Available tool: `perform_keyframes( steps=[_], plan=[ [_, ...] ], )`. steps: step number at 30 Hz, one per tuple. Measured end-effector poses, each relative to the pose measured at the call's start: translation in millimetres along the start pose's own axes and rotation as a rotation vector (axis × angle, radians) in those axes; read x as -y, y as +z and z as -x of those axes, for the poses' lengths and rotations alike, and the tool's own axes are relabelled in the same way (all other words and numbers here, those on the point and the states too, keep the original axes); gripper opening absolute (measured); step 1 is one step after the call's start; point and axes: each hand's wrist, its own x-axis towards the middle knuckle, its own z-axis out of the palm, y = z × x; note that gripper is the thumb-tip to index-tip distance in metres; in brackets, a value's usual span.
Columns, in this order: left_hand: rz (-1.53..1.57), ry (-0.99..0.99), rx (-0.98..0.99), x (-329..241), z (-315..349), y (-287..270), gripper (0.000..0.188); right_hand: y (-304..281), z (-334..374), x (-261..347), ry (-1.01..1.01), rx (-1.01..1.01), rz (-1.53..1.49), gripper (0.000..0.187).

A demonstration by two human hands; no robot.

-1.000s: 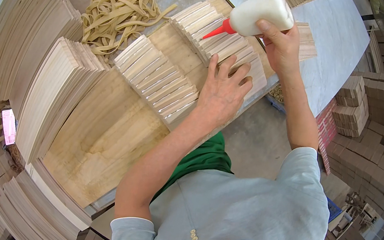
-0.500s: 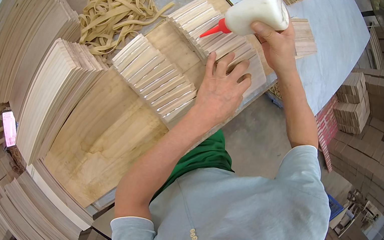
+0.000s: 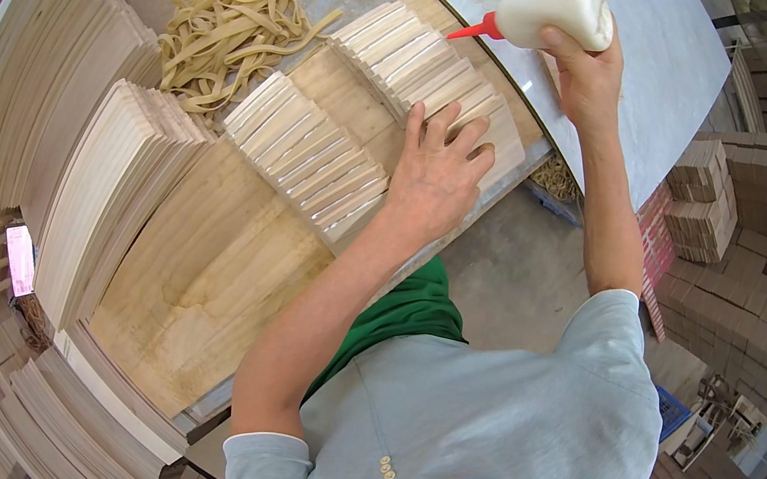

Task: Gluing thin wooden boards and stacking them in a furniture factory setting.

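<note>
A white squeeze glue bottle (image 3: 555, 15) with a red nozzle is gripped in my right hand (image 3: 588, 79). It is tilted, with the nozzle tip pointing left, just above the far row of overlapping wooden slats (image 3: 412, 57). My left hand (image 3: 440, 173) rests on the near edge of that row, its fingers spread and holding nothing. Nearer to me lies a second row of slats (image 3: 302, 150), with white glue lines along its edges. Both rows sit on a wooden board (image 3: 206, 271).
Tall stacks of thin boards (image 3: 56, 73) stand at the left. A heap of yellowish flat bands (image 3: 237, 22) lies behind the rows. A pale smooth panel (image 3: 652, 92) fills the back right; stacked wood blocks (image 3: 744, 269) stand on the far right.
My right hand has moved the glue bottle slightly right and up, lifting its nozzle from the middle of the far slats toward their far edge. My left hand has barely shifted.
</note>
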Motion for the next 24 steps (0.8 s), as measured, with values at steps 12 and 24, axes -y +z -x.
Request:
perform_keyframes(
  steps=[12, 24],
  plan=[
    [-0.047, 0.037, -0.081, -7, 1, 6, 0.045, 34, 43, 9, 0.222, 0.081, -0.281, 0.051],
    [-0.055, 0.032, -0.063, -7, -1, 3, 0.044, 35, 43, 4, 0.206, 0.108, -0.225, 0.059]
  ],
)
